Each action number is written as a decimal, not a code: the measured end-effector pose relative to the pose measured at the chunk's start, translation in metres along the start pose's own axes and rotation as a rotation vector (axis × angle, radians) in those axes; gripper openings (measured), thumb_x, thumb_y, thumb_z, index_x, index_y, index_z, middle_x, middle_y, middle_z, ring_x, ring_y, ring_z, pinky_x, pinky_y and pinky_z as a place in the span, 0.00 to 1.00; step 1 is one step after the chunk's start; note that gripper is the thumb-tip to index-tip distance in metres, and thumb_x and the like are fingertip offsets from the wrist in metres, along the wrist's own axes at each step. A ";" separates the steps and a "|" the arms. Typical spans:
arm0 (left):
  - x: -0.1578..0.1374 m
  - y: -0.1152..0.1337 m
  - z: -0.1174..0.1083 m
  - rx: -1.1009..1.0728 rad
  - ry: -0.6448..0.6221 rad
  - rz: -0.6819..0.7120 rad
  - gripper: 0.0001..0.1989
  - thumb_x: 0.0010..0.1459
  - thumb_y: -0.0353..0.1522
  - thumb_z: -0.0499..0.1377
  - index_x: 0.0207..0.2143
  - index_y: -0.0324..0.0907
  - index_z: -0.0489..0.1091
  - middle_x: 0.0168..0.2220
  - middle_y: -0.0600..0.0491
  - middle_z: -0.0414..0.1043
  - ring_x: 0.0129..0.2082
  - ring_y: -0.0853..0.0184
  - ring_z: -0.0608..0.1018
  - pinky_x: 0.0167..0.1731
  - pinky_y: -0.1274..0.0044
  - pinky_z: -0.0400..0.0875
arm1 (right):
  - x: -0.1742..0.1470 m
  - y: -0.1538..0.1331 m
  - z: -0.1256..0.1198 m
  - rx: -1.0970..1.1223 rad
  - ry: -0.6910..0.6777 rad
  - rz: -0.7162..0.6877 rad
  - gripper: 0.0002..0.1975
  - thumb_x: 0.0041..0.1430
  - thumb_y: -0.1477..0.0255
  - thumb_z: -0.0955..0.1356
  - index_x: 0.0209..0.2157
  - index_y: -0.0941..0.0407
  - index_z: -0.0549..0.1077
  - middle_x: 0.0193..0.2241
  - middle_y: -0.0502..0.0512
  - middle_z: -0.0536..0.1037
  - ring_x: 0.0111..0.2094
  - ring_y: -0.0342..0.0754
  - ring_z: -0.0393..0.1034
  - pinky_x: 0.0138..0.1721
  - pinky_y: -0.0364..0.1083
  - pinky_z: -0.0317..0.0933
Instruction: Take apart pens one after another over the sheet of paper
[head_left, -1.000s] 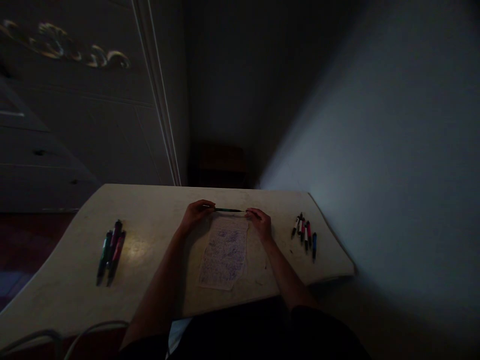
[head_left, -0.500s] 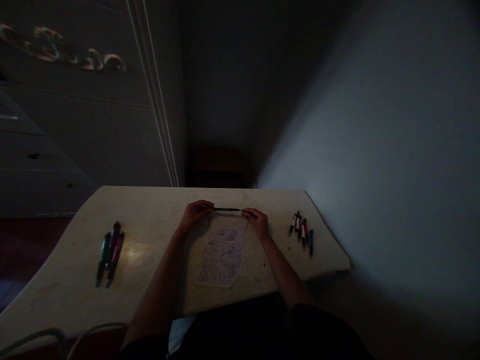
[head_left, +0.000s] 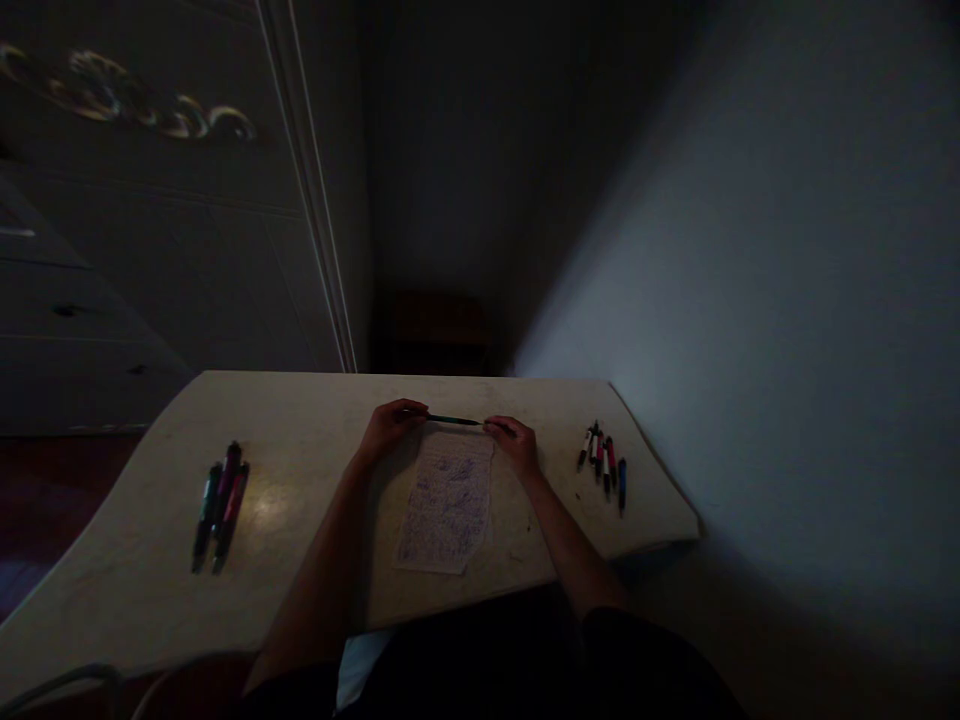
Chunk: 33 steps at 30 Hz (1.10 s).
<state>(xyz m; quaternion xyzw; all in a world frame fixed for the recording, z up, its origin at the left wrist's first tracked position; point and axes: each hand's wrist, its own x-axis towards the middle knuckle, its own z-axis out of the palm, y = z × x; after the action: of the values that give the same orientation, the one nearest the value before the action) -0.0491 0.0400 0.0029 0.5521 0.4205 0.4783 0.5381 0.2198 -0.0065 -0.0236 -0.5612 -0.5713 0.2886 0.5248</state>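
A slim dark green pen (head_left: 454, 420) lies level between my two hands, above the far edge of a paper sheet. My left hand (head_left: 391, 428) is closed in a pinch round its left end. At the pen's right, thin end, the fingers of my right hand (head_left: 514, 440) are closed too, with something dark showing among them; the dim light hides whether it is part of the pen. The sheet (head_left: 446, 505), covered in purple-blue scribbles, lies flat on the table between my forearms.
On the pale table (head_left: 300, 420), three thick pens (head_left: 221, 505) lie together at the left. Several pens (head_left: 604, 460) with white, red and blue parts lie at the right, near a wall (head_left: 787, 300). A cabinet (head_left: 187, 260) stands at the far left.
The pen's right end has dipped slightly, so it tilts a little more. Both hands stay in nearly the same place.
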 end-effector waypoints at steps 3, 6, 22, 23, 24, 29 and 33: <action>0.000 0.000 0.000 -0.013 0.007 0.005 0.19 0.39 0.44 0.72 0.31 0.42 0.78 0.34 0.44 0.80 0.34 0.57 0.81 0.38 0.68 0.75 | 0.000 -0.001 0.000 -0.009 -0.001 0.005 0.12 0.51 0.61 0.73 0.34 0.55 0.81 0.35 0.55 0.83 0.38 0.51 0.77 0.45 0.49 0.69; 0.000 0.000 0.001 -0.015 0.020 -0.001 0.20 0.39 0.45 0.72 0.32 0.42 0.78 0.34 0.44 0.80 0.35 0.56 0.81 0.38 0.67 0.75 | -0.001 -0.002 0.000 -0.013 -0.002 0.012 0.12 0.51 0.61 0.73 0.34 0.54 0.81 0.35 0.55 0.83 0.38 0.51 0.77 0.45 0.49 0.69; 0.001 -0.003 0.001 -0.005 0.021 0.007 0.21 0.40 0.46 0.71 0.32 0.41 0.78 0.35 0.44 0.80 0.37 0.55 0.81 0.41 0.66 0.75 | -0.002 -0.001 -0.001 0.014 -0.007 0.009 0.11 0.53 0.63 0.72 0.35 0.54 0.81 0.35 0.55 0.83 0.37 0.51 0.78 0.43 0.48 0.71; 0.002 -0.004 0.001 -0.002 0.016 0.013 0.21 0.40 0.46 0.71 0.32 0.41 0.78 0.36 0.44 0.80 0.37 0.55 0.81 0.41 0.66 0.75 | -0.002 -0.001 -0.001 0.007 -0.009 0.010 0.11 0.53 0.63 0.72 0.35 0.54 0.81 0.35 0.55 0.83 0.37 0.51 0.78 0.43 0.48 0.70; 0.002 -0.005 0.001 0.000 0.013 0.020 0.20 0.41 0.46 0.71 0.33 0.41 0.78 0.36 0.44 0.80 0.37 0.55 0.81 0.42 0.66 0.75 | -0.002 -0.001 -0.001 -0.002 -0.011 0.008 0.11 0.53 0.62 0.72 0.35 0.54 0.81 0.35 0.55 0.83 0.38 0.51 0.77 0.43 0.49 0.70; 0.002 -0.005 0.000 -0.008 0.025 0.035 0.20 0.41 0.46 0.71 0.33 0.42 0.78 0.35 0.44 0.80 0.36 0.55 0.80 0.41 0.66 0.75 | -0.002 -0.002 0.000 -0.025 0.001 0.005 0.12 0.52 0.62 0.73 0.35 0.54 0.81 0.35 0.55 0.83 0.38 0.51 0.77 0.44 0.49 0.70; 0.002 -0.006 0.000 -0.026 0.024 0.030 0.21 0.41 0.46 0.72 0.33 0.41 0.78 0.35 0.44 0.80 0.36 0.56 0.81 0.40 0.67 0.75 | -0.002 -0.004 0.000 -0.011 -0.010 0.021 0.12 0.52 0.62 0.72 0.35 0.54 0.81 0.35 0.55 0.83 0.38 0.51 0.77 0.43 0.49 0.71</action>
<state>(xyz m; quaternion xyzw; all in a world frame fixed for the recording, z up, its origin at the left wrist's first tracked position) -0.0480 0.0427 -0.0026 0.5455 0.4122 0.4984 0.5331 0.2180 -0.0096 -0.0200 -0.5689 -0.5695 0.2937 0.5156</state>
